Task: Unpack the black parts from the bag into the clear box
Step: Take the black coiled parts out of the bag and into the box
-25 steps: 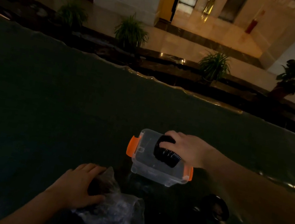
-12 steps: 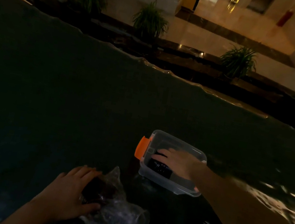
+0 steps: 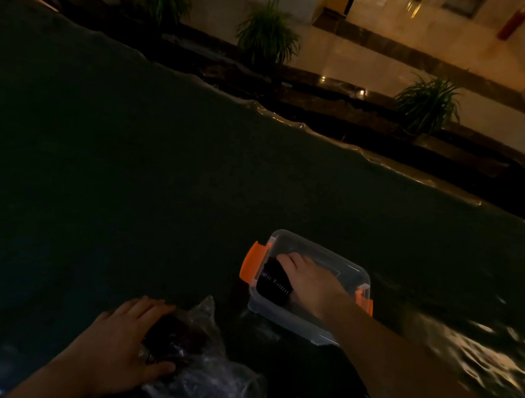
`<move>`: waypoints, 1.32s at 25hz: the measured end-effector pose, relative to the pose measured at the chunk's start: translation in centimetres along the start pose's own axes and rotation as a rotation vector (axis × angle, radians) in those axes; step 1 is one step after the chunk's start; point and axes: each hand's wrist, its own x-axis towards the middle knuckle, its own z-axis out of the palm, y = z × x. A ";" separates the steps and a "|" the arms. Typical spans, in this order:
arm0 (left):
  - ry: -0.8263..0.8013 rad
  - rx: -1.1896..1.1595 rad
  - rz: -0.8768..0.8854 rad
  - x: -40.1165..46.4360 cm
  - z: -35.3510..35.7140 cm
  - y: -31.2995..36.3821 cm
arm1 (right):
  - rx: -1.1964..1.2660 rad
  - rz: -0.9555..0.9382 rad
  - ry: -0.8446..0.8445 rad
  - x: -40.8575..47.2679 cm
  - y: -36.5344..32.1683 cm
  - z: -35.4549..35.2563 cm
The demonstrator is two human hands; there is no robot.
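A clear box (image 3: pixel 286 321) with orange latches sits on the dark table. My right hand (image 3: pixel 312 285) reaches down inside it, fingers on a ribbed black part (image 3: pixel 273 282) that lies at the box's left side. Nearer to me lies a crumpled clear plastic bag (image 3: pixel 216 385) with dark parts (image 3: pixel 175 337) showing through it. My left hand (image 3: pixel 122 345) rests on the bag's left end, gripping it. The scene is dim, so whether the right hand's fingers still grip the part is unclear.
The dark table (image 3: pixel 119 175) stretches far to the left and back, with a wavy plastic-covered far edge (image 3: pixel 334 138). Beyond it stand potted plants (image 3: pixel 268 33) on a lit tiled floor. Reflections glint on the table at right (image 3: pixel 488 354).
My right hand has gone from above the box down into it with the black part. The view has shifted, so the box appears lower right. My left hand has stayed on the bag.
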 end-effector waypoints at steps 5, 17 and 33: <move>0.016 -0.020 -0.004 -0.5 0.0 -0.2 | 0.052 0.056 -0.019 0.2 0.0 0.4; 0.036 -0.079 0.020 -1.4 0.1 -0.5 | 0.253 0.045 0.022 -0.2 -0.1 0.1; -0.017 -0.123 0.027 -0.7 -0.3 -0.9 | 0.457 0.151 0.373 -12.0 -4.5 -6.4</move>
